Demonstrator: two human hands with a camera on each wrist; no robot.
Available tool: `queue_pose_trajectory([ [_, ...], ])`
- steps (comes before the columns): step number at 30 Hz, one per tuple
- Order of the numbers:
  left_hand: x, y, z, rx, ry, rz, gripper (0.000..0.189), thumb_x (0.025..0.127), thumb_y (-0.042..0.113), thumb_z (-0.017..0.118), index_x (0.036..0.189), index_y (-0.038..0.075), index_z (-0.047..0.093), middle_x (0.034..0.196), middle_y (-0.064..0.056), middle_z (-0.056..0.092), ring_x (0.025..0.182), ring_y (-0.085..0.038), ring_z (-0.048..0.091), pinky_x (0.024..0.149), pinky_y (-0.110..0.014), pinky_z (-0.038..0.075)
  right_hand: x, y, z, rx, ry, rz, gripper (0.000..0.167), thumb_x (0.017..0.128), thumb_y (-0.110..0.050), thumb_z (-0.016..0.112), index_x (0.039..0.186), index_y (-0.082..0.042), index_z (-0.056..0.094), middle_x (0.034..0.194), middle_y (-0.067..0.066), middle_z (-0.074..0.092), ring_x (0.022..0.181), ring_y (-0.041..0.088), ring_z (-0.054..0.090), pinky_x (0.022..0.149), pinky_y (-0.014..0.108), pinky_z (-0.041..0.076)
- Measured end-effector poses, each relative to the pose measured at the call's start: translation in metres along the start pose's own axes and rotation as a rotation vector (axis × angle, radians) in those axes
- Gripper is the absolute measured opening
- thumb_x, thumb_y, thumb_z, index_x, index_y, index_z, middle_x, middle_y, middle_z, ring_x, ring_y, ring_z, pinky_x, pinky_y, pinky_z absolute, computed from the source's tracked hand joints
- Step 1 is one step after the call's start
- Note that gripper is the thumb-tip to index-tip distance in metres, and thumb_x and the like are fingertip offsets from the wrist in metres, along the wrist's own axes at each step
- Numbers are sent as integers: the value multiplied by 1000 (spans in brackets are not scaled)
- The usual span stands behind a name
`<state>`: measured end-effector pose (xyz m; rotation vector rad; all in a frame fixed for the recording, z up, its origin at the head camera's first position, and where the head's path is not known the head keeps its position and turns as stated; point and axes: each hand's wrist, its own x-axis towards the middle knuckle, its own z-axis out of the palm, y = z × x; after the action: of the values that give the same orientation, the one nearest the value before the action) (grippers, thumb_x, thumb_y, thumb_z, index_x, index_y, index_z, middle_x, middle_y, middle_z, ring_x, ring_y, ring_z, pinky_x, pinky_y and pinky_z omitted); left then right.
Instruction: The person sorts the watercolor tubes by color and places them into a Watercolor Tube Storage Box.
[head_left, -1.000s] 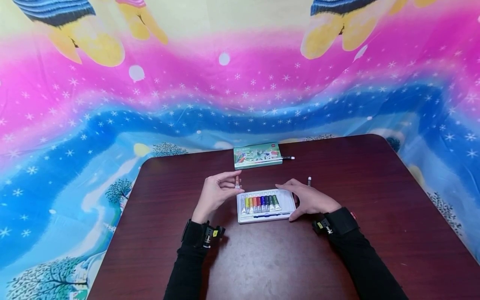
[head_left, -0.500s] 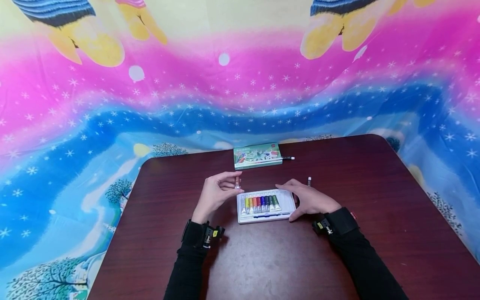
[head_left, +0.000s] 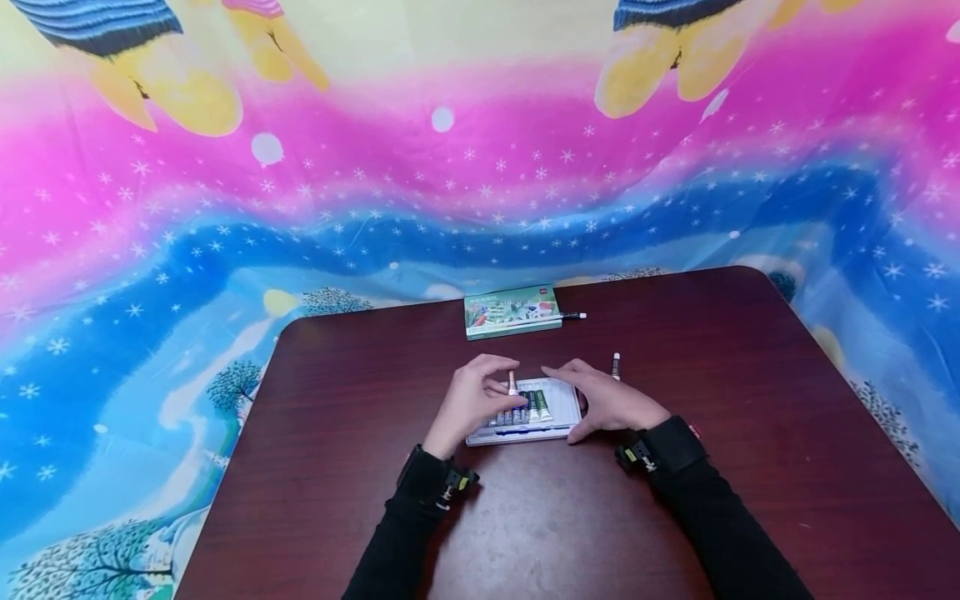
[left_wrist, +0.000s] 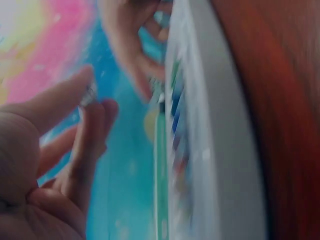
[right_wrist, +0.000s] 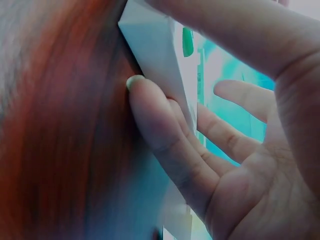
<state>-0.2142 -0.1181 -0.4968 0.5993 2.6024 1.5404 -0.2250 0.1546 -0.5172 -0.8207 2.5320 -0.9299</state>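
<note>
My left hand [head_left: 471,402] pinches a small paint tube [head_left: 512,383] upright between thumb and fingertips, over the left part of a white plastic tray [head_left: 567,404]. In the left wrist view only a blurred silvery bit of that tube [left_wrist: 89,95] shows between the fingertips. Inside the tray lies a row of coloured paint tubes [head_left: 536,406], partly hidden by the left hand, with a thin blue brush [head_left: 517,432] along the front. My right hand [head_left: 607,398] holds the tray's right end, thumb at the front corner and fingers at the back.
A green illustrated box [head_left: 510,310] lies near the table's far edge, with a dark white-ended stick [head_left: 573,316] at its right. Another small dark, white-capped tube [head_left: 616,365] is just behind the right hand. A patterned cloth [head_left: 450,208] hangs behind the brown table [head_left: 360,383].
My left hand has moved right and slightly nearer with its paint tube, from beside the tray's left back corner to over the tubes. The right hand keeps its hold on the tray.
</note>
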Motion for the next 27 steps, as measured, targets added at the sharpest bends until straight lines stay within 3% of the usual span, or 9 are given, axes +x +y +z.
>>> queue_pose_trajectory([
  [7,13,11,39,283,-40,-4,52,79,19,92,127,8,74,120,-7,70,80,-7,71,71,-15,54,3,0,3,12,14,-26,117,72,-28,97,165,-16,28,142,10,49,120,24,55,95,41,52],
  [12,18,14,58,530,-37,39,52,78,28,93,125,11,76,118,-5,73,86,-10,68,76,-21,54,4,0,4,9,19,-33,119,71,-29,98,166,-15,27,140,9,49,120,22,55,93,38,53],
  [16,17,12,61,676,-24,90,51,79,36,91,123,13,78,119,-4,76,98,-17,65,85,-28,54,5,-1,3,17,17,-34,118,72,-29,97,165,-14,27,140,10,49,118,22,54,93,37,53],
  [20,15,10,60,736,-17,102,51,81,44,89,122,16,79,124,-3,76,101,-20,61,85,-29,53,5,-1,2,30,11,-36,118,72,-29,97,166,-14,26,140,10,49,115,21,54,91,36,52],
  [27,13,10,63,889,-8,70,49,81,54,84,123,30,78,132,7,72,109,-20,60,81,-33,46,3,1,2,39,10,-30,118,72,-28,97,165,-13,27,142,12,48,113,22,54,90,36,50],
])
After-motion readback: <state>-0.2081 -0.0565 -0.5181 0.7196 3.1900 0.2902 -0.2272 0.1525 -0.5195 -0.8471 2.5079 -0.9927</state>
